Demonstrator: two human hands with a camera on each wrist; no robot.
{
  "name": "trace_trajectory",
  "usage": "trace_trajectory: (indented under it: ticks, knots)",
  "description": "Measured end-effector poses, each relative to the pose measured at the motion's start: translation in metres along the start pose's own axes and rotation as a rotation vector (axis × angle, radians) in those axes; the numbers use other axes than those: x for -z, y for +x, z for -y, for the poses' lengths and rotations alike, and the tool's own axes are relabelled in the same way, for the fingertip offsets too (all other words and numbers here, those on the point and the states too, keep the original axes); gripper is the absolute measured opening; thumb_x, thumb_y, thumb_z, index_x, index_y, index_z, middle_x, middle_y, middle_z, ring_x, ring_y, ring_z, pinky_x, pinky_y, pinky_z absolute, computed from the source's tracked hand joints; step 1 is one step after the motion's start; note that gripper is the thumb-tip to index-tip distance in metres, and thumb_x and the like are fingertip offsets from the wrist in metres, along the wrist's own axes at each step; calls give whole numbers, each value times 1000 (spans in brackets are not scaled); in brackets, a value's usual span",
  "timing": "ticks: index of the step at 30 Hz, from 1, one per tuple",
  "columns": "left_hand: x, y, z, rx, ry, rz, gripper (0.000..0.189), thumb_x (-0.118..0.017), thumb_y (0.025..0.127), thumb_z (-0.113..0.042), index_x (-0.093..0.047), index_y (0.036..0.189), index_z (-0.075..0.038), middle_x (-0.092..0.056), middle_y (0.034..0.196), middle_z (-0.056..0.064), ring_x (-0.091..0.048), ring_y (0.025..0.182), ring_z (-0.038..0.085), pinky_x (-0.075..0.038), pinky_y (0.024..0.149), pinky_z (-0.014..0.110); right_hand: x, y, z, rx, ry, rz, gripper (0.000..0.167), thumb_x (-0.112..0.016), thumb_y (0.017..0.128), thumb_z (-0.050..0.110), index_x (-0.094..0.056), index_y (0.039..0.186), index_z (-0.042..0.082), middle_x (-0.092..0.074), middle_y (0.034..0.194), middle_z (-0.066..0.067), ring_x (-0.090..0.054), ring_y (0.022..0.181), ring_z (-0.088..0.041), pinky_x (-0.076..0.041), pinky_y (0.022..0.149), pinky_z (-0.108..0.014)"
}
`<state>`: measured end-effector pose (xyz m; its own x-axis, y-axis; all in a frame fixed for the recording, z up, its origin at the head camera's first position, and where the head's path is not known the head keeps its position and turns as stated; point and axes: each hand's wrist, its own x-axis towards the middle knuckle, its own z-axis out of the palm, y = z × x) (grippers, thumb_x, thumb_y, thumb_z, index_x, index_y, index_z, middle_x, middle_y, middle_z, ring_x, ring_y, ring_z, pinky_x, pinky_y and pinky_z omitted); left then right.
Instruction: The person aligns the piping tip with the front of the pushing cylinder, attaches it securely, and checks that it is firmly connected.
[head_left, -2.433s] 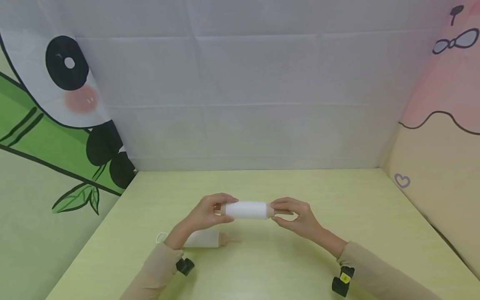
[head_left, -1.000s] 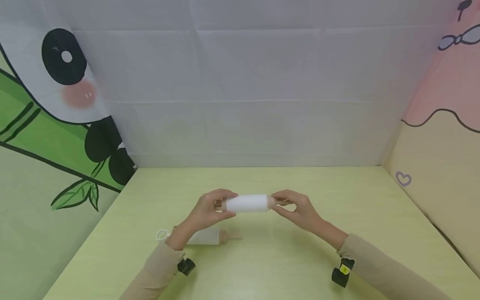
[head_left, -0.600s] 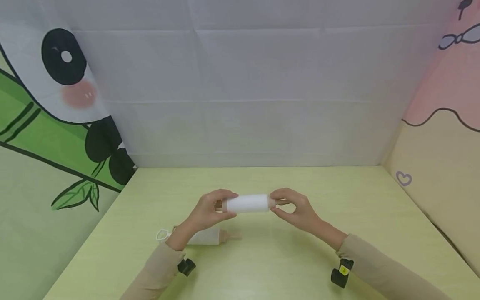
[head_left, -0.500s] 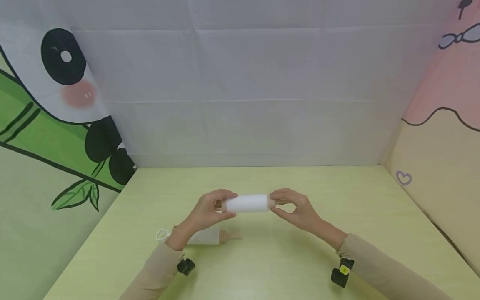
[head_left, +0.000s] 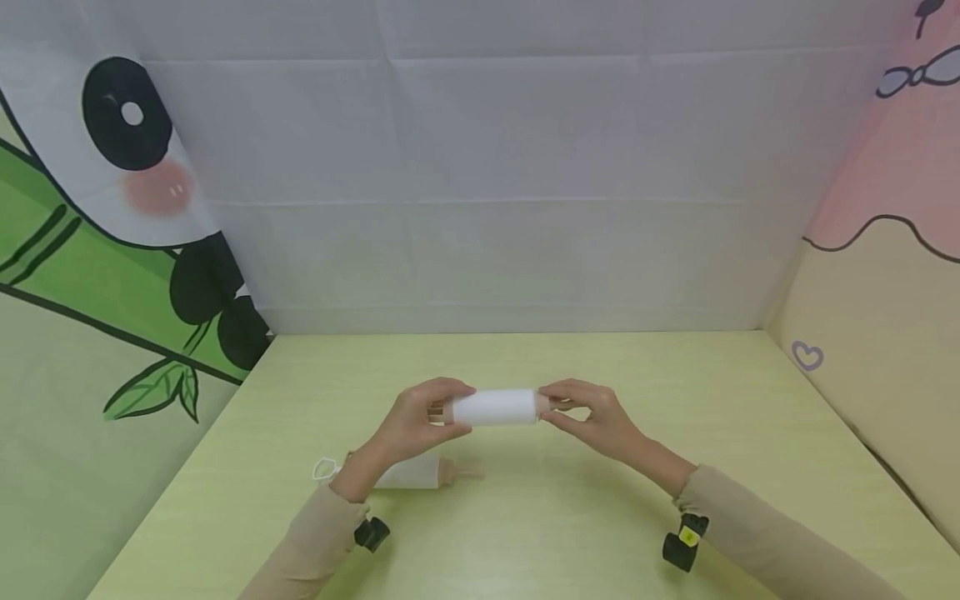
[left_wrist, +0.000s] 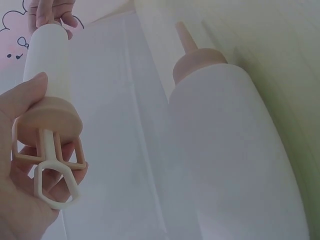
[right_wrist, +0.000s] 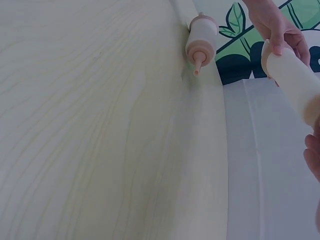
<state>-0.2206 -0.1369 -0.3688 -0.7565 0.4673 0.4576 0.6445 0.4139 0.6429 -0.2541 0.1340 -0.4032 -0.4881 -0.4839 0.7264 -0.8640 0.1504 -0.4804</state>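
Note:
Held level above the table is a white-barrelled icing syringe (head_left: 495,407) with beige ends. My left hand (head_left: 405,425) grips its plunger end, thumb below and fingers above. In the left wrist view, the beige collar (left_wrist: 50,120) has square finger loops, and a white ring handle (left_wrist: 39,185) sticks out past it. At the other end, the fingertips and thumb of my right hand (head_left: 603,423) pinch the beige nozzle cap (head_left: 543,405). A second, similar syringe (head_left: 411,473) lies on the table under my left wrist, its nozzle pointing right.
The pale wood-grain table (head_left: 570,533) ends at a white cloth backdrop (head_left: 510,250). Painted side panels stand left and right, a green panda panel (head_left: 150,317) and a pink and beige one (head_left: 877,333). Black wrist cameras sit below both sleeves.
Over the frames both hands have risen slightly in the head view with the syringe. My right fingertips have shifted a little around the nozzle cap. The second syringe stays on the table.

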Motion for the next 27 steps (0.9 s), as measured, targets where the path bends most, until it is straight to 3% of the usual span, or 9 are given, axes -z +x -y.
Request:
trace_trajectory:
  ticks: [6,12,19,27]
  knots:
    - [0,0,-2,-9,5,-6,38,-73,69,8,-60,105,7,-60,104,22,-62,88,33,-55,69,27,2,4,12,7,16,-30,35,-71,65,-16,-59,98,-9,-61,94,-22,-62,81,-30,-55,61,-39]
    - [-2,1,0,-9,9,-4,39,-73,69,8,-60,105,8,-59,105,23,-62,88,34,-55,70,27,-2,-6,-11,57,-5,-43,42,-76,62,-12,-60,100,-3,-61,97,-17,-61,86,-26,-56,61,-37]
    - [-10,-1,31,-8,1,-10,42,-75,69,3,-61,109,2,-60,108,19,-62,91,32,-55,70,27,-1,-10,-21,93,-9,-17,39,-73,69,-6,-61,105,3,-62,101,-12,-61,91,-20,-56,64,-33]
    - [-11,-3,37,-49,12,-13,41,-76,71,-3,-62,109,-6,-61,109,12,-62,90,26,-54,68,22,0,-11,-26,116,-23,15,36,-73,69,-6,-61,102,0,-63,97,-13,-62,87,-21,-54,70,-24]
